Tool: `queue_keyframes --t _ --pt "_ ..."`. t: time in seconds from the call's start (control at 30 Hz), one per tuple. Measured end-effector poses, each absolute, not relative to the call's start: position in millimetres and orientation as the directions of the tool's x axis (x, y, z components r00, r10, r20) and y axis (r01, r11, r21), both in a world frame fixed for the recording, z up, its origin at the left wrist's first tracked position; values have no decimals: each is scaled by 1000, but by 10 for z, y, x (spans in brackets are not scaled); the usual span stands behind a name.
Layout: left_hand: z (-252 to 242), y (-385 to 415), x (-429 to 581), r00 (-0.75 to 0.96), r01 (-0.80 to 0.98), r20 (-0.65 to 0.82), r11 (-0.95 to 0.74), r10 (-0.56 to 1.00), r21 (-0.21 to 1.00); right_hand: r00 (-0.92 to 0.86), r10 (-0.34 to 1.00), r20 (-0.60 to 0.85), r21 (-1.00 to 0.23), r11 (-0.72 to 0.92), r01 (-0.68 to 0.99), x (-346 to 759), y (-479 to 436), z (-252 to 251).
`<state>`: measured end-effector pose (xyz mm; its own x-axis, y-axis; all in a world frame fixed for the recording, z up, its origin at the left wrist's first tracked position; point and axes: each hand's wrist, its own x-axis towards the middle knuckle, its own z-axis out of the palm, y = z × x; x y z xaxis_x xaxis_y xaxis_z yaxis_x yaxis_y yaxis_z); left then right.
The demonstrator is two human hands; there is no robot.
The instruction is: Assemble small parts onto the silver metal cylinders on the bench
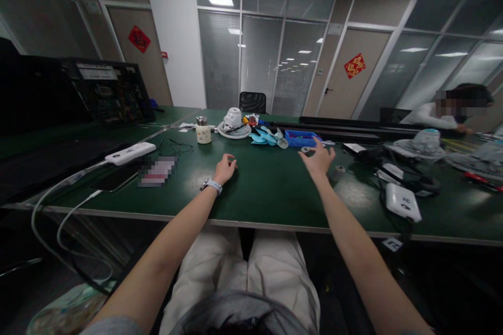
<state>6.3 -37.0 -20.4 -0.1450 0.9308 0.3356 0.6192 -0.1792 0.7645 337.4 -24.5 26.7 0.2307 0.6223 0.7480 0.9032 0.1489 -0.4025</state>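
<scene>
My left hand [225,168] rests over the green table [261,183] with its fingers loosely bent and a gap at the thumb; nothing shows in it. A watch [211,186] is on that wrist. To the right, my right hand [319,160] is raised with thumb and fingers spread apart. Just beyond its thumb lies a small round whitish part [305,150]; I cannot tell if they touch. A small metal cylinder [340,169], perhaps a motor, stands right of this hand. Ahead are light-blue fan blades [265,137], a blue bin [302,138] and a white fan body with grille [234,128].
A cream bottle [203,133] stands beyond my left hand. Farther left are a power strip [130,153], a phone [116,177] and cables. On the right lie a white box-shaped device [403,202], black straps and another fan [422,144]. A person [432,112] sits at the far right.
</scene>
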Motion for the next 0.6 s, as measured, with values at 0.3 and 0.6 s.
queue_keyframes --t 0.3,0.6 --pt "-54 -512 158 -11 672 546 -398 838 624 -156 816 557 -593 522 613 1791 -259 92" --pt "-72 -386 223 11 612 580 -464 815 640 -148 850 506 -718 510 474 1635 -260 -101"
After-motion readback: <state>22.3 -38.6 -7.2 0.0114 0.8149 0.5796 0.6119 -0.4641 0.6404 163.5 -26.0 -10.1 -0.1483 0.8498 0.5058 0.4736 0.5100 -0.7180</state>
